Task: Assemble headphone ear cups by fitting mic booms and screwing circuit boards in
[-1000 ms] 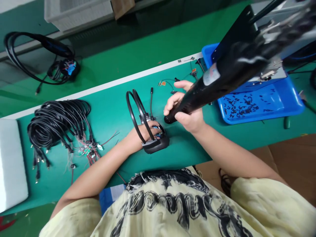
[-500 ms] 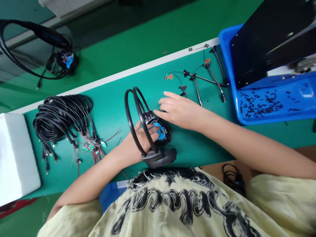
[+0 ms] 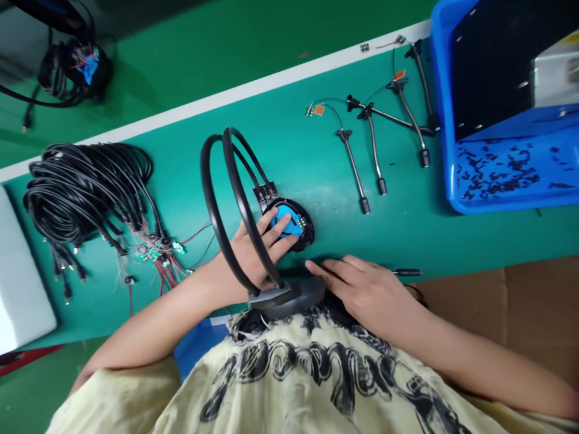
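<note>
A black headset with a double-loop headband (image 3: 244,211) rests at the near table edge. Its far ear cup (image 3: 306,232) is open and shows a blue inner piece and a small green board. My left hand (image 3: 260,247) reaches under the headband, its spread fingers lying on the blue piece. Beside the near, closed ear cup (image 3: 294,298), my right hand (image 3: 357,283) lies low with its fingers apart, touching or very near the cup. Just beyond its knuckles is a thin dark tool (image 3: 408,272).
Bundled black cables (image 3: 85,187) with bare wires lie left, near a white block (image 3: 22,277). Several microphone stems (image 3: 354,169) lie at the upper right, beside a blue tray (image 3: 452,175) of small black pieces. Another headset part (image 3: 85,66) is at the upper left.
My right hand has moved from the far side of the open ear cup toward the near table edge. My left hand stays at the blue piece. The view has shifted.
</note>
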A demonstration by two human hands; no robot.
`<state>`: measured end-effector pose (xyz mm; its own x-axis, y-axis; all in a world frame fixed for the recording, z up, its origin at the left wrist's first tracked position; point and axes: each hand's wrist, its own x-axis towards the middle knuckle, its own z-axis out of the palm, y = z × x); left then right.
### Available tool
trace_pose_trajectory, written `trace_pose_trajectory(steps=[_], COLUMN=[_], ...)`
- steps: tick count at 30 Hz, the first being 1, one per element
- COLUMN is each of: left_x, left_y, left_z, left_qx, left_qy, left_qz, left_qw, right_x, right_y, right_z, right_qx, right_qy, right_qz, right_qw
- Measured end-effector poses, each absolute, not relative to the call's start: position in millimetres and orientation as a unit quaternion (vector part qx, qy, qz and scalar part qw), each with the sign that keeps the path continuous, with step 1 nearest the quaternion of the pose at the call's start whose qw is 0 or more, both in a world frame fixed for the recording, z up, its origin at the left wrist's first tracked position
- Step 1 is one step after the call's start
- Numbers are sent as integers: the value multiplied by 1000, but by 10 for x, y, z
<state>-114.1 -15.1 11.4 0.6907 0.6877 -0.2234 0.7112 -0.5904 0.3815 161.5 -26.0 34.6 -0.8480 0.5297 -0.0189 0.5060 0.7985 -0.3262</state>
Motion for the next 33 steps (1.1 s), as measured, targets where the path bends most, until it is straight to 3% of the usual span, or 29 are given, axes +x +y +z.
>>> trace_pose_trajectory(steps=[5, 20, 33], left_x=[-1101, -966, -1036], left_y=[-186, -197, -196], left_z=[92, 203, 106], left_qx=[893, 884, 897], left_qy=[407, 436, 419], left_qz=[-36, -89, -75], left_qw=[187, 145, 120], right_x=[1659, 1615, 1548], right_y=[-346, -175, -277], right_z=[313, 206, 69], right_qx=[-337, -345, -346], right_qy=[-930, -911, -919], right_qz=[141, 200, 146], right_qw=[35, 106, 117])
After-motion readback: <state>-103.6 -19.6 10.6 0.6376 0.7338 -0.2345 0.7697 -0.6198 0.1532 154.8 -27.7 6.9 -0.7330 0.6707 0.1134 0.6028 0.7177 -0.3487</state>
